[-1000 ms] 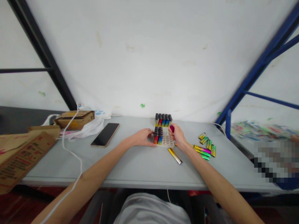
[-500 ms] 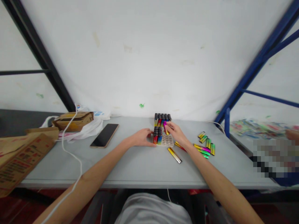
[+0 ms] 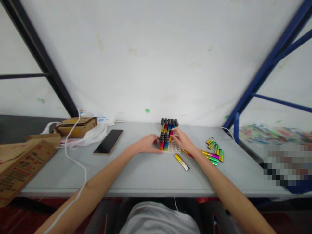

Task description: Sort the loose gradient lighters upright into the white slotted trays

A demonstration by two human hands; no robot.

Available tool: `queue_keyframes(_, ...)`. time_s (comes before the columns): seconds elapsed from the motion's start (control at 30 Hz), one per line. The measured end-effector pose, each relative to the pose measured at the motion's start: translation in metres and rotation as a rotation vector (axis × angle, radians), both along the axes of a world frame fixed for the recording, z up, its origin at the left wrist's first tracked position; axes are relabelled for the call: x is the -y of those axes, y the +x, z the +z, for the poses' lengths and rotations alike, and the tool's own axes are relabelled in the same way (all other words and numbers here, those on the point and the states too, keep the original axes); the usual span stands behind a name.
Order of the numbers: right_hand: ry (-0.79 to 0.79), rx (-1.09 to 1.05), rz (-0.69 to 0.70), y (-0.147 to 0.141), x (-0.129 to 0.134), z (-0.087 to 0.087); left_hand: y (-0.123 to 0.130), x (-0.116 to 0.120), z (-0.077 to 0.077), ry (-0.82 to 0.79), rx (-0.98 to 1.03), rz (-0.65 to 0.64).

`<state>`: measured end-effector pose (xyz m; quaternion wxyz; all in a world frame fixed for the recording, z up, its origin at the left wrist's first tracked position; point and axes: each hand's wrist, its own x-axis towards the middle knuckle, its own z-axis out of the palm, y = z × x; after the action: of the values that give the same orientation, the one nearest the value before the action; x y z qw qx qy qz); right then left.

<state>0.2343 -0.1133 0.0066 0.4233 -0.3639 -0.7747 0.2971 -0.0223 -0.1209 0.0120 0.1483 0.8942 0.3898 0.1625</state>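
Note:
My left hand [image 3: 147, 143] braces the left side of a pale tray with round sockets [image 3: 174, 148], its thumb along the near corner and its fingers curled by the standing lighters [image 3: 162, 141]. These lighters have black tops and red, yellow and blue bodies. Between the fingertips of my right hand [image 3: 181, 138] is a magenta and yellow lighter [image 3: 171, 135], upright over the tray beside the filled rows; whether its lower end sits in a socket I cannot tell. Behind the tray stands another block of lighters [image 3: 169, 124]. One gold and silver lighter [image 3: 181, 162] lies in front.
Loose shiny lighters [image 3: 214, 152] lie to the right of my right forearm. A phone [image 3: 109, 142] lies at left, near a cardboard box [image 3: 78, 126] on white plastic bags and a larger carton [image 3: 29, 165]. A white cable [image 3: 67, 152] crosses my left arm.
My right hand has lowered the magenta and yellow lighter and moved it slightly left, against the standing rows. It is more upright now. My left hand stays in place.

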Motion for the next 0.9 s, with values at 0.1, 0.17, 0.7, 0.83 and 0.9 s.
queue_keyframes(0.1, 0.006, 0.027, 0.01, -0.002, 0.002, 0.001, 0.0, 0.0, 0.0, 0.004, 0.002, 0.002)
queue_keyframes(0.17, 0.027, 0.071, 0.026, -0.002, 0.002, 0.001, 0.001, 0.0, 0.0, 0.006, 0.005, 0.003)
queue_keyframes(0.7, 0.088, 0.686, -0.224, 0.04, 0.105, 0.02, 0.003, 0.006, 0.006, -0.01, -0.003, -0.002)
queue_keyframes(0.83, 0.049, 0.805, -0.227, 0.041, 0.127, 0.008, 0.003, 0.005, 0.005, -0.002, -0.002, -0.008)
queue_keyframes(0.9, 0.032, 0.823, -0.228, 0.043, 0.129, 0.008, 0.003, 0.005, 0.003, 0.019, -0.008, 0.01)
